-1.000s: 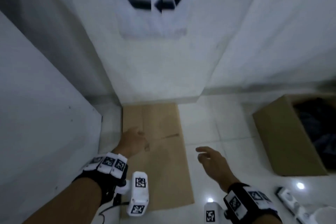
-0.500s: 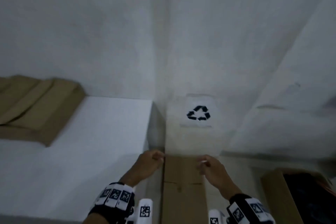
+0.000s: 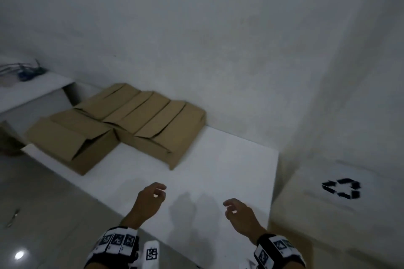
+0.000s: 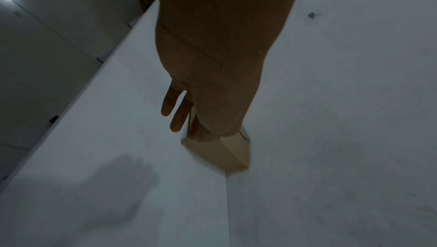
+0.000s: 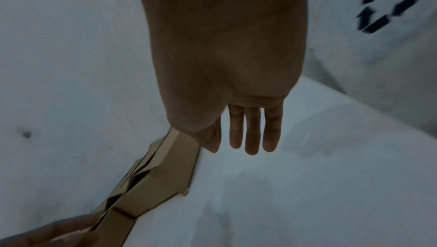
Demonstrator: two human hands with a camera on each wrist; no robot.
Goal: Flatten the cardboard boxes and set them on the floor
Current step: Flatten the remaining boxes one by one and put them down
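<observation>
Brown corrugated cardboard boxes: clustered left of centre in the head view, on white table, long axes running toward upper right. Left hand nearer; right hand farther right. Both hands empty, fingers loosely curled.

White table: set against the wall, its top matte and pale. Carried on its far left part, a group of cardboard boxes, brown, packed touching one another, top flaps folded shut; the nearest one is placed at the table's front edge. Beyond, a second white surface is seen, bearing a blurred tangle of cables. Below, grey tiled floor, glossy.
</observation>
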